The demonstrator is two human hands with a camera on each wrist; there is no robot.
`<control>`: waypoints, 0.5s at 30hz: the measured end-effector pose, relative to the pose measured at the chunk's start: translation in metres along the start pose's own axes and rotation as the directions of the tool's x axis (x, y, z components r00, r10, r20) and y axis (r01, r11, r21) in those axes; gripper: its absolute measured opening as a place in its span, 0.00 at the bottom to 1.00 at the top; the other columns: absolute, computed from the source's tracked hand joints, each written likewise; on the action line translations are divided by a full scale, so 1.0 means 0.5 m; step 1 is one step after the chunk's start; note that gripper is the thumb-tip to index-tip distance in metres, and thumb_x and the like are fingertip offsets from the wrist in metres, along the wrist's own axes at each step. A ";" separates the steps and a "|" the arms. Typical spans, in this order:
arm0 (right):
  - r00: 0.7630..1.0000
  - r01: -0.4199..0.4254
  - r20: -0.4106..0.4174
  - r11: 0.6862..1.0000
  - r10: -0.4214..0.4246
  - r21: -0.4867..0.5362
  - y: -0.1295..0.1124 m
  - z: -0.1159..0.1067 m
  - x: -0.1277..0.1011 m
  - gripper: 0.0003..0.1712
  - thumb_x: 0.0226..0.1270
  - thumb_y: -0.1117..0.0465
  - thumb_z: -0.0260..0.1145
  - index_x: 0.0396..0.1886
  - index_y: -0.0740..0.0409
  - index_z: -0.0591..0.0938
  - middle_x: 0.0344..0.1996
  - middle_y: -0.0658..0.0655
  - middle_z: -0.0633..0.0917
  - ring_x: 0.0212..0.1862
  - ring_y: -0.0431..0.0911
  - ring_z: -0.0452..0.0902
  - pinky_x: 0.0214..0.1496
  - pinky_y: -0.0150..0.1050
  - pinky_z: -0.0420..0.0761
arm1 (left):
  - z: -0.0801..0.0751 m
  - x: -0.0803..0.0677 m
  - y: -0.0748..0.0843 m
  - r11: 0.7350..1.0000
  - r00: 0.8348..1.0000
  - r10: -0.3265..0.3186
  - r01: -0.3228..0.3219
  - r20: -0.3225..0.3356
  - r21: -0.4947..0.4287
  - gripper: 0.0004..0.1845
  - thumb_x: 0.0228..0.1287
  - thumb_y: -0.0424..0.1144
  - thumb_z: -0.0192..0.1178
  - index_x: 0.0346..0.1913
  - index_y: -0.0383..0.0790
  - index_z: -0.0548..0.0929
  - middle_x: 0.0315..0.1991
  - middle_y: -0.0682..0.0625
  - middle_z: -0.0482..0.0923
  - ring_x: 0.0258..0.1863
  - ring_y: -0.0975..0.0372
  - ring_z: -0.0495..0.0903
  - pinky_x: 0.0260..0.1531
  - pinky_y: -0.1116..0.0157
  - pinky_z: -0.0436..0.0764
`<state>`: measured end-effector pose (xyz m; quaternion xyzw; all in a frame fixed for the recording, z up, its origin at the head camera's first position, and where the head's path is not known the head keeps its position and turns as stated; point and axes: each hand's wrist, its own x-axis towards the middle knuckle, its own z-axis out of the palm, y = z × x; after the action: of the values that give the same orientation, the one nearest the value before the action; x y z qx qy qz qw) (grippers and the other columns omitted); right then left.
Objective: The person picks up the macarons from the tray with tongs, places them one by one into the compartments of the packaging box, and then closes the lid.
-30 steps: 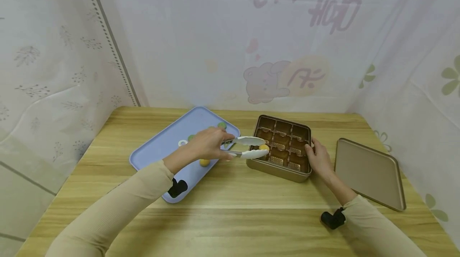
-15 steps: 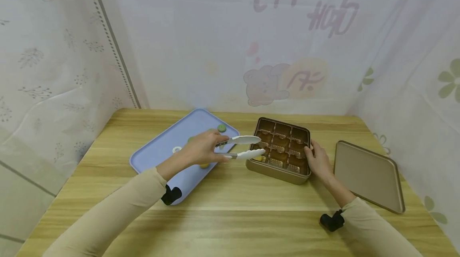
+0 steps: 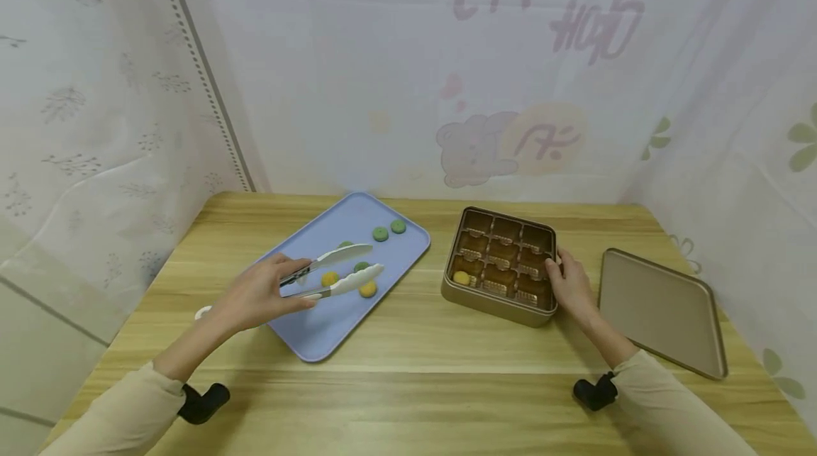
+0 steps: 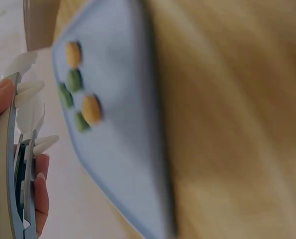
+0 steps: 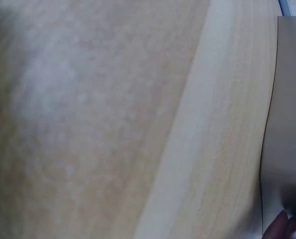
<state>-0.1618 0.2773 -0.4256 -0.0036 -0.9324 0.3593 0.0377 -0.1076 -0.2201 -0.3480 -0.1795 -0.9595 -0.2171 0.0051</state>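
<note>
My left hand (image 3: 258, 293) holds a pair of tongs (image 3: 351, 280) with white scalloped tips over the blue tray (image 3: 313, 346). The tongs' tips stand apart with nothing between them. In the left wrist view the thumb (image 4: 1, 99) lies on one arm of the tongs, fingers on the other. Below the tips lie yellow macaron-like rounds (image 3: 367, 289) and several green ones (image 3: 380, 234). My right hand (image 3: 570, 286) grips the right side of a bronze tin (image 3: 498, 308), thumb at the rim. One yellow round (image 3: 462, 277) sits in the tin's front left compartment.
The tin has a brown plastic insert (image 3: 501, 254) divided into compartments. A flat bronze lid (image 3: 660, 314) lies to its right on the wooden table (image 3: 408, 399). A printed curtain (image 3: 357, 87) hangs behind the table and on both sides.
The yellow round has gone from between the tongs into the front left compartment. My left hand has swung left with the tongs, from the tin to over the tray. The right hand stays.
</note>
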 end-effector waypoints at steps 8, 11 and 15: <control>1.000 -0.006 0.016 1.000 0.006 -0.002 -0.007 -0.002 -0.006 0.32 0.81 0.58 0.42 0.72 0.79 0.54 0.45 0.78 0.79 0.42 0.62 0.79 0.42 0.51 0.78 | -0.007 -0.077 -0.065 0.994 0.995 -0.100 0.101 -0.013 0.032 0.37 0.49 0.49 0.74 0.59 0.29 0.79 0.49 0.31 0.79 0.30 0.59 0.77 0.28 0.61 0.76; 1.000 -0.005 0.014 1.000 0.005 0.000 -0.010 -0.002 -0.007 0.31 0.81 0.58 0.43 0.71 0.79 0.56 0.41 0.76 0.80 0.36 0.57 0.79 0.37 0.46 0.77 | -0.005 -0.092 -0.076 0.992 0.993 -0.112 0.113 -0.026 0.053 0.37 0.49 0.49 0.75 0.59 0.29 0.79 0.45 0.34 0.80 0.30 0.60 0.75 0.25 0.64 0.73; 1.000 -0.003 0.010 1.000 0.003 0.005 -0.012 -0.001 -0.008 0.31 0.80 0.59 0.43 0.71 0.78 0.57 0.40 0.75 0.80 0.35 0.56 0.79 0.36 0.44 0.77 | -0.002 -0.098 -0.084 0.991 0.993 -0.105 0.109 -0.047 0.080 0.37 0.47 0.49 0.76 0.58 0.30 0.80 0.41 0.38 0.81 0.27 0.62 0.71 0.23 0.67 0.68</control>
<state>-0.1578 0.2728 -0.4215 -0.0033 -0.9317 0.3617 0.0326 -0.0765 -0.2725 -0.3690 -0.1228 -0.9755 -0.1812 0.0212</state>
